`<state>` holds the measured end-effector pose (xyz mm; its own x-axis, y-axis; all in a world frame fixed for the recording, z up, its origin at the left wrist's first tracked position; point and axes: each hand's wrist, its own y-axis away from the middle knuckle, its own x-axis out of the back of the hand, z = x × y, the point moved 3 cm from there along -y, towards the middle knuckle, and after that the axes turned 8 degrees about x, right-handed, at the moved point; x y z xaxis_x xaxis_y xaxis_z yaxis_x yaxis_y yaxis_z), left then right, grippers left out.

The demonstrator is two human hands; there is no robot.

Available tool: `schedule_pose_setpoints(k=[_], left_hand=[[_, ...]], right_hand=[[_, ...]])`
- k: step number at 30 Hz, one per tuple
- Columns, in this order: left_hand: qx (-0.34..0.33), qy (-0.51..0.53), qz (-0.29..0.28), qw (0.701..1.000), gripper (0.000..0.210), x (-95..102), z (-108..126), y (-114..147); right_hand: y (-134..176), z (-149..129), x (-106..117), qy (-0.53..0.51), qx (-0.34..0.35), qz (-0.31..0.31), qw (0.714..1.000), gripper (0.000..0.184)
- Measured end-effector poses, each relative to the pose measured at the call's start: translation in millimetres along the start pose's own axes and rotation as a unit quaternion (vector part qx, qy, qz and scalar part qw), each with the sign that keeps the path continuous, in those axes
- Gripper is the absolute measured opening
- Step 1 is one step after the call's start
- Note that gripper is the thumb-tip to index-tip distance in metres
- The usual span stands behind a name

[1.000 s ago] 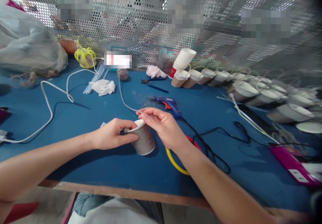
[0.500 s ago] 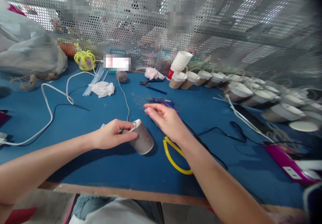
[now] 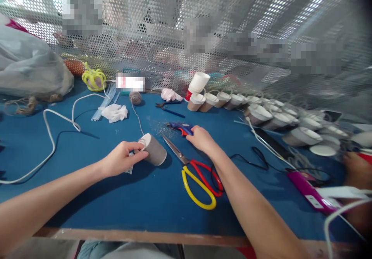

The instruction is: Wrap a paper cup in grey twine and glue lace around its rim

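My left hand (image 3: 123,159) pinches the rim of a paper cup (image 3: 157,150) wrapped in grey yarn, which lies tilted on the blue table. From the cup's rim a strand runs back to a ball of grey yarn (image 3: 135,98). My right hand (image 3: 201,139) has its fingers closed around the handle of a blue hot glue gun (image 3: 177,126), whose nozzle points left. Just in front of that hand lie scissors (image 3: 177,152) with one yellow and one red handle, blades toward the glue gun.
Several yarn-wrapped cups (image 3: 258,113) with handles line the back right, beside stacked white cups (image 3: 200,81). Pliers (image 3: 171,111), crumpled tissue (image 3: 114,113) and glue sticks (image 3: 97,111) lie behind. A purple power strip (image 3: 305,189) and another person's hand (image 3: 356,170) are at right.
My right hand has moved from above the scissors onto the glue gun's handle and closed on it. The scissors now show fully. My left hand still holds the cup. Another person's hand has appeared at right.
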<state>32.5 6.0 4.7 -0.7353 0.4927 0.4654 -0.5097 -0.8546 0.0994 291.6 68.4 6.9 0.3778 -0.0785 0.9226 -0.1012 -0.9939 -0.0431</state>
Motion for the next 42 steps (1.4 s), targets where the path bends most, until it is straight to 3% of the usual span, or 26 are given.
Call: schedule_pose_setpoints(k=[5,9,12,15,20,26,31,42], left_hand=[[0.007,0.006,-0.008,1.0,0.031,-0.5,-4.5,-1.7],[0.009,0.012,-0.007,1.0,0.032,0.5,-5.2,-3.6],[0.009,0.025,-0.001,1.0,0.029,0.3,-6.3,-5.0],[0.014,0.035,-0.001,0.999,0.025,-0.9,-7.9,-5.6],[0.011,0.049,0.012,0.999,0.019,1.6,-6.2,-4.9],[-0.008,0.031,0.044,0.999,0.018,8.4,-2.1,-4.4],[0.002,0.038,0.022,0.999,0.018,6.9,-5.6,-6.1],[-0.009,0.019,0.027,0.999,0.021,7.3,-6.0,-8.4]], right_hand=[[10.6,-5.5,8.8,-0.093,-0.009,0.018,0.995,0.035],[36.8,-23.9,20.2,-0.211,0.026,-0.034,0.976,0.021],[57.6,-39.8,26.0,-0.352,0.059,-0.075,0.931,0.024],[72.1,-48.7,28.5,-0.411,0.089,-0.07,0.905,0.025],[86.0,-53.4,23.8,-0.4,0.144,-0.109,0.899,0.023],[98.1,-60.3,18.1,-0.327,0.117,-0.118,0.93,0.023],[101.7,-67.5,19.2,-0.293,0.155,-0.07,0.941,0.015],[102.5,-63.3,13.6,-0.231,0.228,-0.052,0.945,0.011]])
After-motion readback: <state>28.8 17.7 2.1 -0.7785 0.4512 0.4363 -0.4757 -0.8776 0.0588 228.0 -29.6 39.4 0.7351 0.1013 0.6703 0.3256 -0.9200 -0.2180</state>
